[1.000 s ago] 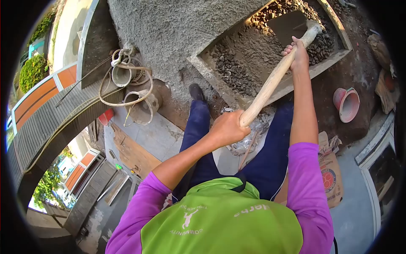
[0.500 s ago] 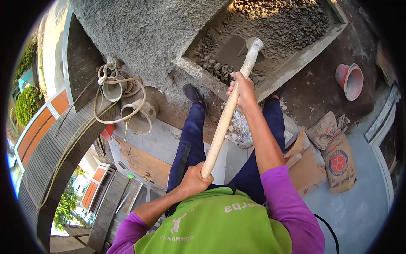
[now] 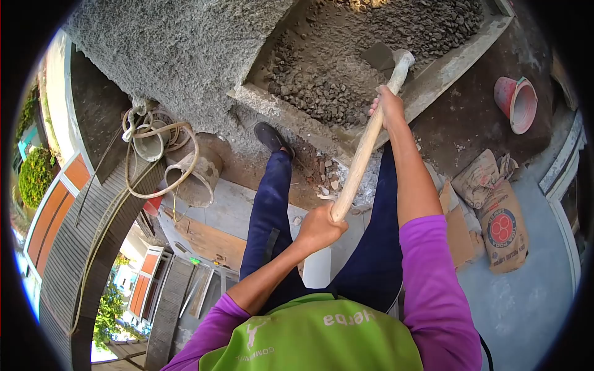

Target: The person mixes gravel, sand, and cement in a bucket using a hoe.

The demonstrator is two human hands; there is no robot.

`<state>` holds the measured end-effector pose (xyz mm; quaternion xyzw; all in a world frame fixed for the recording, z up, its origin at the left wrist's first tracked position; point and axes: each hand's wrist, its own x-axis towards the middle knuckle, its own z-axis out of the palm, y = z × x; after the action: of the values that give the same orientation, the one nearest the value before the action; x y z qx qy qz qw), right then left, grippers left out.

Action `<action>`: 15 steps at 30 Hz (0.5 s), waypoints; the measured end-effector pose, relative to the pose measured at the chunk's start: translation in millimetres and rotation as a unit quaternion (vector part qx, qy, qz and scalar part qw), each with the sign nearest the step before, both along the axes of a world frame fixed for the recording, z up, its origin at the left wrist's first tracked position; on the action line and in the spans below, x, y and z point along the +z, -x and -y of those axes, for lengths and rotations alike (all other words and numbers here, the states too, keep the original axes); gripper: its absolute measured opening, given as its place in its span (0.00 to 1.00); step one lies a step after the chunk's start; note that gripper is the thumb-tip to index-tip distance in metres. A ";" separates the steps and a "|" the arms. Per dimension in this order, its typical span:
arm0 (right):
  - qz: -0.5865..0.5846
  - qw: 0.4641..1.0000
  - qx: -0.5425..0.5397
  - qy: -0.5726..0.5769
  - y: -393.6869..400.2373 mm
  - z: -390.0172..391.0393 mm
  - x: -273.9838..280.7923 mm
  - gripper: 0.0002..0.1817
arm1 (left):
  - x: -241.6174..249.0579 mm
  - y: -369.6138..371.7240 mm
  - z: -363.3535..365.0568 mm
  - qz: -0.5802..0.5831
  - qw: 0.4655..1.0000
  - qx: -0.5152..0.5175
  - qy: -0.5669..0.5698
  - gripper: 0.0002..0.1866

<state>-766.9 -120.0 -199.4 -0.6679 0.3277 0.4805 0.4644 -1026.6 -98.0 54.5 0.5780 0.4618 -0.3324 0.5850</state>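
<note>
Both my hands grip the wooden handle of a hoe (image 3: 362, 164). My left hand (image 3: 322, 229) is closed round the butt end, in front of my body. Higher up, just below the head, my right hand (image 3: 388, 108) wraps round the handle. The hoe's grey blade (image 3: 378, 57) rests in or just above the wet gravel mix (image 3: 334, 86), partly hidden by its socket. A wooden-sided mixing box (image 3: 455, 77) holds this mix.
A heap of grey sand (image 3: 167, 55) lies left of the box. Buckets (image 3: 197, 176) and a coiled hose (image 3: 131, 154) stand at left. A pinkish bucket (image 3: 516, 105) and cement bags (image 3: 502, 229) are at right. Rubble (image 3: 325, 173) lies between my feet.
The hoe and both hands have moved right and away from my body, and the blade is now farther right in the mix. The camera view has shifted slightly.
</note>
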 end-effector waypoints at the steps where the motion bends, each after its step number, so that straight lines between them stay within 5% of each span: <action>1: -0.022 1.000 0.006 0.009 17.7 11.2 4.1 0.14 | 15.2 7.7 3.3 -0.033 0.999 0.013 0.023 0.16; 4: -0.037 0.999 0.001 0.014 22.4 -5.8 6.0 0.14 | 30.4 -0.3 -16.2 -0.063 0.997 0.036 0.038 0.17; 11: -0.140 0.980 -0.120 -0.073 56.0 3.6 14.8 0.13 | 90.1 -10.4 -70.3 -0.100 0.988 -0.119 -0.011 0.18; 15: -0.161 0.967 -0.172 -0.093 82.2 -25.3 61.5 0.12 | 135.2 -17.5 -116.6 -0.097 0.987 -0.127 -0.012 0.17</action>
<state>-849.0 -94.7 -137.9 -0.4691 0.4625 0.5227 0.5411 -1009.1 18.6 189.7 0.6040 0.4428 -0.4531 0.4835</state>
